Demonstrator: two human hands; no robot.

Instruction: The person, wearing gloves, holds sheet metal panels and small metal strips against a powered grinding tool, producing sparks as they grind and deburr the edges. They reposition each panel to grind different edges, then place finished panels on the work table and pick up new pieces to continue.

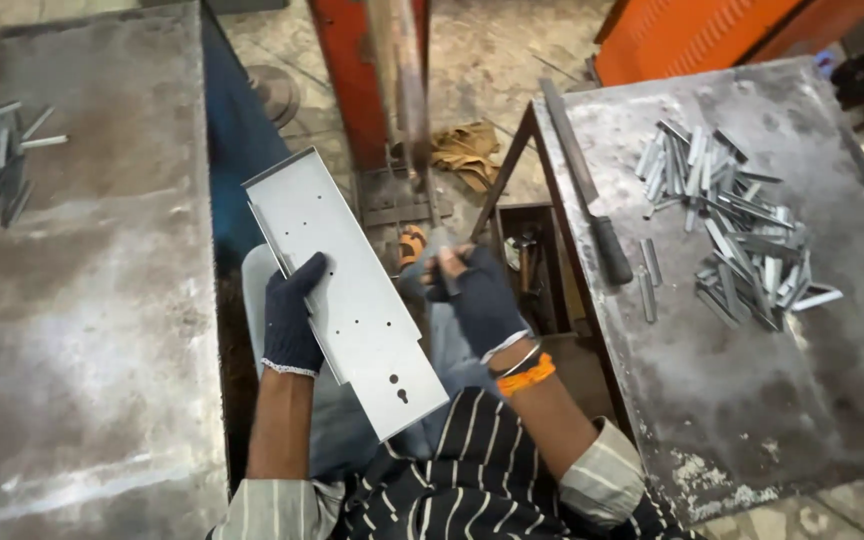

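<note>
While gripped, one plate point(347, 290), two hands point(292, 315)

head view: single camera, worn high, facing steeply down, close over the lap; grey metal tables point(82, 330) fill frame left and right, floor at top.

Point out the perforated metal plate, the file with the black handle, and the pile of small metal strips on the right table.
metal plate point(352, 290), head view, bare middle face.
file point(612, 250), head view, black handle.
pile of strips point(742, 240), head view, heap centre.
</note>
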